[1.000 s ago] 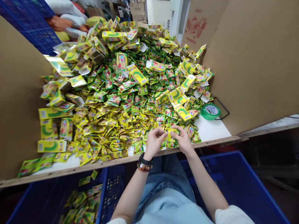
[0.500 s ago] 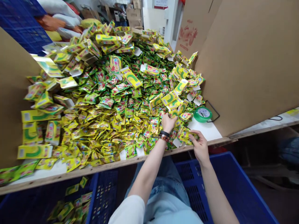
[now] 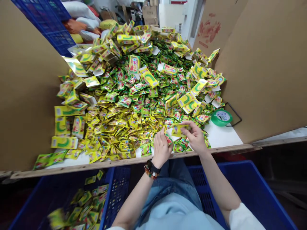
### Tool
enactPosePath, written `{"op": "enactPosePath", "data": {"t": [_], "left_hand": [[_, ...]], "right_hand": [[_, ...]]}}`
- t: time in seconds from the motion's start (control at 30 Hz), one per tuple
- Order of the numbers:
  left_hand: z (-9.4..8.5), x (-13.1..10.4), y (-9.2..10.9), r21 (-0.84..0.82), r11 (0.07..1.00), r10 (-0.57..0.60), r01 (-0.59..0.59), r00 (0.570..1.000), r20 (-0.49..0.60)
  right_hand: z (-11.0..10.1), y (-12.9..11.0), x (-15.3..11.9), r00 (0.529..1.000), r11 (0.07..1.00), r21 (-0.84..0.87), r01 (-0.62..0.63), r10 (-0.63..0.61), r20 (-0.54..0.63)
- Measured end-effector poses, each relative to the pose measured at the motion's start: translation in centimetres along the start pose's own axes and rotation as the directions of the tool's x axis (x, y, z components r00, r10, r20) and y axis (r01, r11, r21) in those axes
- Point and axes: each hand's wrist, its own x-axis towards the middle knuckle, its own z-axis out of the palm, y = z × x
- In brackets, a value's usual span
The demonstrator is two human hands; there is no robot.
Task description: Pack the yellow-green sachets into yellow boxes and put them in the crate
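Note:
At the table's front edge my left hand (image 3: pixel 162 146) is closed around a small printed carton (image 3: pixel 168 138), mostly hidden by the fingers, with a white open end facing right. Just to its right, my right hand (image 3: pixel 197 138) pinches a flat yellow sachet (image 3: pixel 179 130) between thumb and fingers. The sachet's left end is close to the carton's open end; I cannot tell whether it is inside. Behind both hands spreads a heap of yellow sachets (image 3: pixel 124 127) and green sachets (image 3: pixel 153 92). Flattened or open yellow cartons (image 3: pixel 187 99) lie on the heap at the right.
A roll of green tape (image 3: pixel 221 118) lies on the white tabletop (image 3: pixel 224 134) at the right. Cardboard walls (image 3: pixel 268 73) flank the heap. Below the wooden edge, a blue crate (image 3: pixel 109 198) at the left contains several cartons, and another blue crate (image 3: pixel 254 191) stands at the right.
My left hand has come back from the cartons on the heap toward the edge, now with a carton. The right hand has moved the sachet left, toward it. A blurred yellow carton appears over the left crate.

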Motion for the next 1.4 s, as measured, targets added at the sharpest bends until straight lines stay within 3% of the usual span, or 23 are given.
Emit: {"op": "enactPosePath", "data": {"t": [0.07, 0.17, 0.3, 0.4, 0.5, 0.63, 0.73, 0.8, 0.93, 1.1, 1.27, 1.33, 1.4], "left_hand": [[-0.5, -0.2, 0.2, 0.023, 1.0, 0.002, -0.002, 1.0, 0.013], [-0.6, -0.6, 0.3, 0.018, 1.0, 0.001, -0.002, 0.999, 0.039], [0.4, -1.6, 0.3, -0.042, 0.999, -0.015, 0.014, 1.0, -0.017], [1.5, -2.3, 0.1, -0.136, 0.991, -0.004, -0.008, 0.996, -0.085], [2.5, -2.9, -0.2, -0.206, 0.978, -0.003, -0.021, 0.994, -0.113], [3.2, -3.6, -0.7, -0.233, 0.97, -0.102, 0.064, 0.982, -0.156], [3.3, -3.9, -0.8, -0.272, 0.958, -0.147, 0.091, 0.97, -0.193], [3.3, -4.0, -0.8, -0.288, 0.953, -0.154, 0.089, 0.965, -0.212], [3.3, -4.0, -0.7, -0.289, 0.952, -0.178, 0.103, 0.953, -0.244], [3.2, -4.2, -0.6, -0.288, 0.954, -0.154, 0.082, 0.959, -0.238], [3.0, -4.3, -0.5, -0.305, 0.948, -0.167, 0.093, 0.96, -0.224], [3.0, -4.3, -0.6, -0.304, 0.947, -0.173, 0.099, 0.958, -0.228], [3.2, -4.3, -0.7, -0.297, 0.95, -0.174, 0.097, 0.954, -0.244]], "right_hand": [[0.2, -0.8, 0.5, 0.984, 0.988, -0.133, 0.075, -0.052, 0.169], [0.0, -1.7, 0.8, 0.919, 0.932, -0.299, 0.207, -0.079, 0.387], [0.0, -2.0, 0.5, 0.868, 0.85, -0.464, 0.249, 0.017, 0.496], [0.5, -2.1, 0.3, 0.884, 0.797, -0.561, 0.222, 0.077, 0.46], [1.5, -1.9, 0.2, 0.908, 0.777, -0.589, 0.22, 0.057, 0.415], [3.4, -0.5, -0.8, 0.922, 0.799, -0.514, 0.313, -0.125, 0.367], [4.8, 1.0, -2.4, 0.953, 0.744, -0.599, 0.297, -0.264, 0.145], [5.4, 1.8, -3.5, 0.936, 0.668, -0.685, 0.289, -0.346, 0.058], [5.9, 2.2, -4.7, 0.861, 0.529, -0.75, 0.397, -0.497, 0.106], [5.9, 1.9, -4.7, 0.902, 0.608, -0.749, 0.263, -0.431, -0.034], [5.4, 1.8, -5.4, 0.836, 0.525, -0.724, 0.447, -0.533, 0.13], [5.1, 1.7, -5.4, 0.842, 0.554, -0.684, 0.475, -0.511, 0.171], [4.8, 1.6, -5.1, 0.879, 0.641, -0.629, 0.441, -0.448, 0.16]]}}
